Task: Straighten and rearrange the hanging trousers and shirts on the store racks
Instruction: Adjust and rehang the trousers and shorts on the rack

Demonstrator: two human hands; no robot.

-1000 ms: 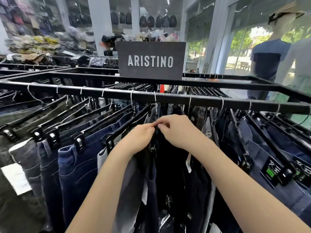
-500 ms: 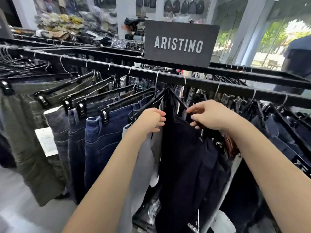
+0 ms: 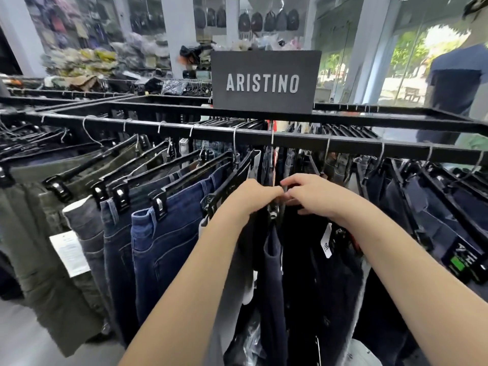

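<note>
Presently, item in hand: one pair of dark navy trousers (image 3: 274, 262) on a black clip hanger (image 3: 273, 211), hanging mid-rail from the black rack bar (image 3: 184, 129), directly below the ARISTINO sign (image 3: 265, 81) at twelve o'clock of the view. Left hand (image 3: 250, 196): grip narrow, fingers curled over the near end of that hanger and the waistband; whether they pinch the clip itself cannot be told. Right hand (image 3: 309, 194): grip narrow, fingertips closed on the dark cloth and hanger top just beside the left hand, the two nearly touching. Neighbours: at nine o'clock, a fanned row of blue jeans (image 3: 161, 247), grey jeans (image 3: 87, 233) and olive trousers (image 3: 34, 233), hangers skewed at a slant, one white paper tag (image 3: 70, 253) showing; at three o'clock, more dark trousers (image 3: 422, 220) on tilted hangers. A small white label (image 3: 327, 240) hangs under the right wrist. Step judged: seating and squaring a single pair on its hanger, mid-rack. Progress judged: early to middling, since the nine o'clock row lies unevenly. Next move calls for: levelling the hanger under the bar, letting the legs drop plumb, then evening the gaps between neighbouring hooks toward nine o'clock without dragging adjacent clips along.
</note>
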